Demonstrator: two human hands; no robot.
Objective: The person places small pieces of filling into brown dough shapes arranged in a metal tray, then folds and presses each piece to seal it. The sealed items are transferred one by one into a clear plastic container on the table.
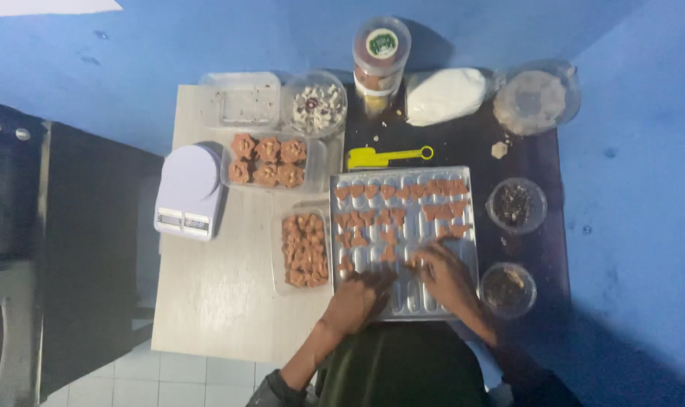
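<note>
A metal baking tray [470,249] lies in front of me with several brown heart-shaped cookie pieces [402,192] in rows on its far half. My left hand [359,298] rests on the tray's near left part, fingers curled; whether it holds a piece is not visible. My right hand [446,273] is over the tray's near middle, fingertips touching a brown piece [416,260]. Left of the tray, a clear container [305,251] holds many small brown pieces.
A white kitchen scale [189,188], a container of larger brown cookies [268,160], a yellow spatula [384,157], a white dough bag [444,96], a lidded jar [380,54], and several small bowls [516,205] surround the tray. The table's left edge drops to tiled floor.
</note>
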